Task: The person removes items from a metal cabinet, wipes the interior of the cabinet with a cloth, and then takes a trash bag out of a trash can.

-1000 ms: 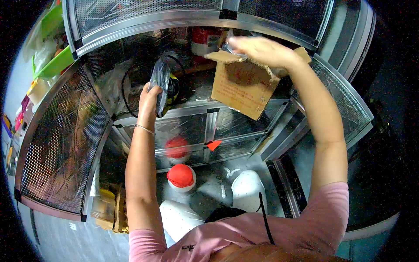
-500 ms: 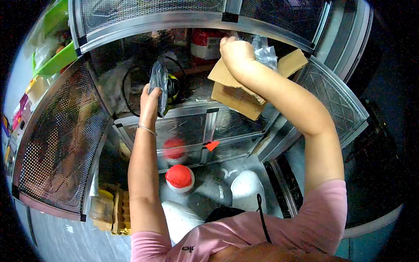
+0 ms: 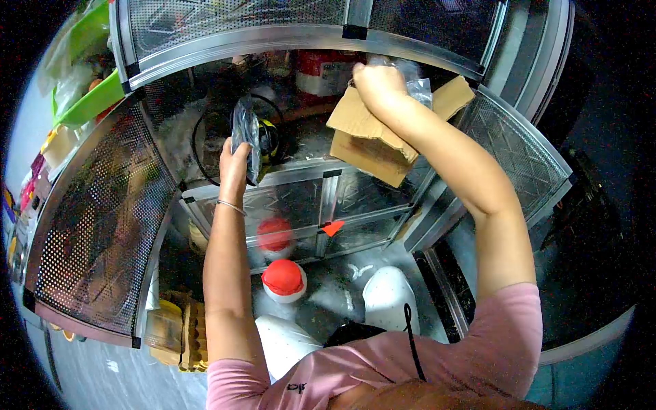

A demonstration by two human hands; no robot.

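My left hand (image 3: 234, 160) is closed around a dark, shiny plastic bag (image 3: 244, 130), held upright in front of the open cabinet. Just behind the bag are a black cable loop (image 3: 196, 130) and a black-and-yellow object (image 3: 268, 139), partly covered. My right hand (image 3: 380, 80) is curled above an open cardboard box (image 3: 369, 157), its forearm crossing the flaps. Beside its knuckles, clear plastic wrapping (image 3: 419, 91) shows out of the box. The right fingertips are turned away, so what they grip is hidden.
Mesh cabinet doors stand open at left (image 3: 102, 232) and right (image 3: 516, 147). A red-and-white container (image 3: 321, 76) sits deep on the shelf. On the floor are a red-lidded white jar (image 3: 284, 281) and egg trays (image 3: 195, 335). A green basket (image 3: 89, 102) is at upper left.
My right hand has shifted slightly down and to the right over the box, and its fingers have turned. My left hand holds the plastic bag in nearly the same place.
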